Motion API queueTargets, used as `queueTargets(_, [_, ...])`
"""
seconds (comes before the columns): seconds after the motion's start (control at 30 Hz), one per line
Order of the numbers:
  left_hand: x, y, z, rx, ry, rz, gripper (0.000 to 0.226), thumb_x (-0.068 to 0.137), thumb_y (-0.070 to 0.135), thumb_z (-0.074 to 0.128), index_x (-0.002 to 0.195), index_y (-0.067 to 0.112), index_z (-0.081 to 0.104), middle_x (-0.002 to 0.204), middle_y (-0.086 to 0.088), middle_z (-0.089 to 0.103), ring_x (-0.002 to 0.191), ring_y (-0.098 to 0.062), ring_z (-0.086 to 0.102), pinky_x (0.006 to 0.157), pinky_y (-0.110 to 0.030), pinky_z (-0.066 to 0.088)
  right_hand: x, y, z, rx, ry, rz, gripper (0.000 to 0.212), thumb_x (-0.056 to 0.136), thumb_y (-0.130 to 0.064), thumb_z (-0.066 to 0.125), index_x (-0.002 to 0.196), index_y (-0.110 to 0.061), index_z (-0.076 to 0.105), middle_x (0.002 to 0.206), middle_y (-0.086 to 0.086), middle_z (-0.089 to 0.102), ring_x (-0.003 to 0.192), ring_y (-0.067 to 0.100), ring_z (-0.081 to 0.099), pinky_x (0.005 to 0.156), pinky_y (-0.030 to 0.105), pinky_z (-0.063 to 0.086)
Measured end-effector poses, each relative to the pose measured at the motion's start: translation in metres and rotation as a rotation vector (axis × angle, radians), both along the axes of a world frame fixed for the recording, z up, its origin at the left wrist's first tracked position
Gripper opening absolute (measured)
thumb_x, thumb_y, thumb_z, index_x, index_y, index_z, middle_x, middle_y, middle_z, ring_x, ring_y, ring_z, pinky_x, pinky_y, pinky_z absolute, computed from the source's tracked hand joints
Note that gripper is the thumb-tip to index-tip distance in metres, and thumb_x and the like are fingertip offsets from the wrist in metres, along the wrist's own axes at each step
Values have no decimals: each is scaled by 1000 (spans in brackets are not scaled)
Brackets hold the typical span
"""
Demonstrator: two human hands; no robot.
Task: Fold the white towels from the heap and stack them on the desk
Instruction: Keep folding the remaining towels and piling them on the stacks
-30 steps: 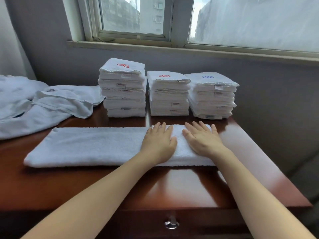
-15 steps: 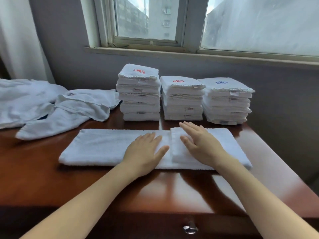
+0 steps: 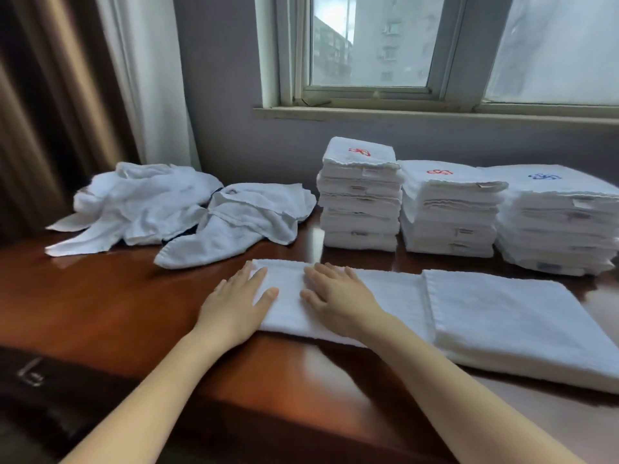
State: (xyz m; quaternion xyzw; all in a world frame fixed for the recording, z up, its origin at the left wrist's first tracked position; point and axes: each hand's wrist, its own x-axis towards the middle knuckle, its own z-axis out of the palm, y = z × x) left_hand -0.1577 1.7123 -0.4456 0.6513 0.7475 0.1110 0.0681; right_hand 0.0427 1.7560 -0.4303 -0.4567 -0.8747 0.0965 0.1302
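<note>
A long white towel [image 3: 402,296] lies flat across the desk [image 3: 117,303], its right end folded over into a double layer [image 3: 509,316]. My left hand [image 3: 237,303] rests flat on the towel's left end, fingers straight. My right hand [image 3: 335,296] lies flat beside it on the towel, fingers spread. Three stacks of folded white towels stand at the back: the left stack [image 3: 360,192] and middle stack [image 3: 449,209] bear red marks, the right stack [image 3: 556,219] a blue one. The heap of unfolded towels [image 3: 174,205] sits at the back left.
A curtain [image 3: 83,95] hangs at the left behind the heap. The window sill [image 3: 418,113] runs above the stacks. A metal drawer handle [image 3: 30,376] shows on the desk's front at lower left. Bare wood lies left of the towel.
Both hands have slid left along the towel from its middle to its left end. The view has swung left, so the stacks and folded end now sit to the right.
</note>
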Motion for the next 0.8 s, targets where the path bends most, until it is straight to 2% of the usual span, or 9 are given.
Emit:
queueTargets(0.1, [-9,1,-6,52,-74,121,70,99,58,28,157,21,17,165,3,13,151,-12,5,122,-32,2,-4,4,-8,-4,-43,4,53,102,-49,30,149,-26,33,160,0,24,149,17,11,119,40,-1])
queueTargets(0.2, [-10,1,-11,133,-135,204,70,94,62,38,149,18,34,161,0,24,152,-17,6,121,-35,5,-2,7,-12,6,-41,5,56,101,-52,28,152,-29,27,163,-4,18,150,14,7,120,38,-3])
queueTargets(0.3, [-12,0,-12,205,-207,243,65,89,62,49,136,17,45,154,0,35,150,-19,11,119,-36,11,-2,7,-15,22,-39,6,57,101,-53,27,153,-30,25,163,-5,17,150,13,7,120,38,-2])
queueTargets(0.43, [-15,-1,-11,198,-220,253,66,89,60,51,136,13,51,153,0,35,147,-20,20,119,-37,17,-2,7,-16,53,-19,13,56,100,-53,28,152,-31,28,161,-6,21,149,12,10,120,38,0])
queueTargets(0.53, [-14,-2,-6,228,-281,249,61,87,57,55,131,15,58,144,2,46,135,-21,40,113,-37,29,-1,7,-17,59,-11,19,57,100,-54,28,152,-31,29,161,-7,22,149,11,11,120,37,0])
queueTargets(0.6, [-14,-6,-3,260,-349,221,47,87,55,58,117,19,64,126,4,59,120,-22,53,103,-39,40,-1,7,-17,53,-8,21,57,99,-54,28,152,-32,28,161,-8,23,149,11,10,120,37,0])
queueTargets(0.67, [-14,-10,1,265,-451,193,34,86,55,61,97,23,63,103,7,65,101,-20,60,90,-41,47,0,7,-17,50,-4,19,57,99,-54,29,152,-33,28,161,-9,22,149,11,10,120,36,0])
queueTargets(0.7, [-14,-11,2,266,-522,177,32,86,55,62,94,24,60,97,8,66,95,-18,62,86,-43,49,0,6,-17,50,1,19,57,99,-54,29,152,-33,27,161,-9,22,149,11,10,120,36,0])
queueTargets(0.8, [-14,-14,4,308,-686,136,30,85,50,68,99,25,59,99,9,67,94,-12,63,86,-39,51,0,5,-15,49,19,17,57,99,-54,32,152,-33,28,161,-8,23,149,12,12,121,35,2])
